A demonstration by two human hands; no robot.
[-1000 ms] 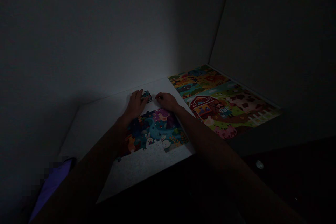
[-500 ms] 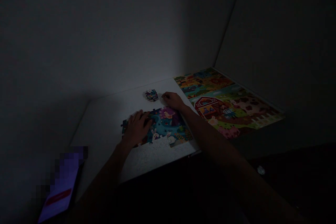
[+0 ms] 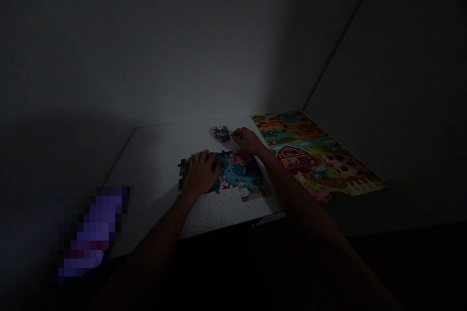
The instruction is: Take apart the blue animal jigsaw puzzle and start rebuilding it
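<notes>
A partly assembled jigsaw puzzle (image 3: pixel 233 173) with white rabbits on a blue-green ground lies on the white table. My left hand (image 3: pixel 200 175) rests flat on its left part, fingers stretched forward and slightly spread, covering some of the picture. Just behind the puzzle stands a small stack of loose puzzle pieces (image 3: pixel 221 133). My right hand (image 3: pixel 248 141) is close to the right side of that stack, its fingers curled and thumb and fingertips drawn together. In this dim light I cannot make out what, if anything, is between them.
To the right lie a farm picture puzzle (image 3: pixel 339 171) with a red barn and, behind it, an orange and green animal picture (image 3: pixel 288 124). A lit, blurred-out screen (image 3: pixel 97 228) is at the left. Walls bound the white table (image 3: pixel 146 170) at back and right.
The view has shifted, so the table appears slightly farther right. My right fingertips look a little closer to the stack of pieces. My left hand stays flat on the puzzle.
</notes>
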